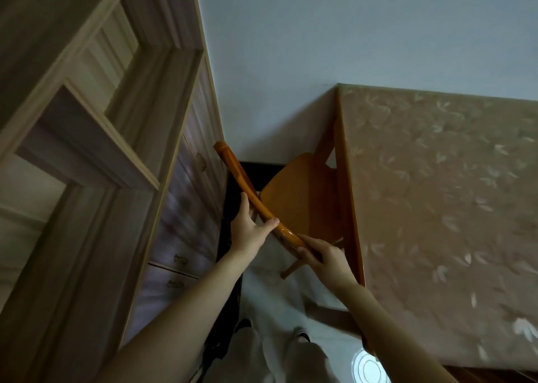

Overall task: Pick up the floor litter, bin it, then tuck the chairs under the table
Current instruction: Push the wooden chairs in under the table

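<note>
An orange-brown wooden chair (300,196) stands in front of me, its seat partly under the table (436,196), which has a brown leaf-patterned cover. My left hand (247,228) grips the middle of the chair's curved top rail, thumb over the top. At the rail's near end my right hand (323,257) holds it, fingers wrapped round the wood. One chair leg shows below the seat. No litter is in view.
A tall light wooden cabinet (96,161) with shelves and drawers fills the left side, close to the chair. A pale wall (320,39) is behind. My legs and shoes stand on a light floor (276,289). A round white object (369,368) lies by the table's near corner.
</note>
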Demonstrator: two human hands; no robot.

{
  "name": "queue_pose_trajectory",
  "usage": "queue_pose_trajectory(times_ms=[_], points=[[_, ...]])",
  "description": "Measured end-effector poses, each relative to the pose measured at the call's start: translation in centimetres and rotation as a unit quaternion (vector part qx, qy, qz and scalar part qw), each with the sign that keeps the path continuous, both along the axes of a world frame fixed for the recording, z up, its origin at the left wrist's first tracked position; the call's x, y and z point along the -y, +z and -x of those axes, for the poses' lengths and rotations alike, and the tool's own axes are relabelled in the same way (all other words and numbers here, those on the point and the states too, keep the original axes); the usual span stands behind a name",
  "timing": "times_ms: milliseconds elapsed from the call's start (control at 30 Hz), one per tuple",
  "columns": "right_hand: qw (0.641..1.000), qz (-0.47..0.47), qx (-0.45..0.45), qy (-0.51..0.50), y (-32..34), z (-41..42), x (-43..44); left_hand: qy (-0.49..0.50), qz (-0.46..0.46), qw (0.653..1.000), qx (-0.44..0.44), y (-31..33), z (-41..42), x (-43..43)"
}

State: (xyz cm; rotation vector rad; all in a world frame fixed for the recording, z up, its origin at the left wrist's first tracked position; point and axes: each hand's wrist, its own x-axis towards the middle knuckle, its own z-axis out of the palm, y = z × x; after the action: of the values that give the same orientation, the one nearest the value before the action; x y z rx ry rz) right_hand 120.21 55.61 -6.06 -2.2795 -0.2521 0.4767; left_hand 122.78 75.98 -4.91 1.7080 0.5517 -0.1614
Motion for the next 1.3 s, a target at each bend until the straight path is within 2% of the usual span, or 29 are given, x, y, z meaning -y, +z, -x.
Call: queue_pose_trajectory(times_ms=[633,1033,1300], points=[[0.992,-0.009,0.065,-0.109,-1.2,-1.0,-4.8,-0.077,0.001,0.997,0.021,-0.8,-4.8,-4.2],[0.980,-0.020,0.099,-0.171,-1.8,-1.6,-7.5,-0.091,0.004,0.996,0.017,-0.5,-7.0,-5.9],[0.971,-0.018,0.146,-0.189,-2.3,-3.2,-12.4,-0.098,0.015,0.995,0.001,0.2,-9.7,-9.8]])
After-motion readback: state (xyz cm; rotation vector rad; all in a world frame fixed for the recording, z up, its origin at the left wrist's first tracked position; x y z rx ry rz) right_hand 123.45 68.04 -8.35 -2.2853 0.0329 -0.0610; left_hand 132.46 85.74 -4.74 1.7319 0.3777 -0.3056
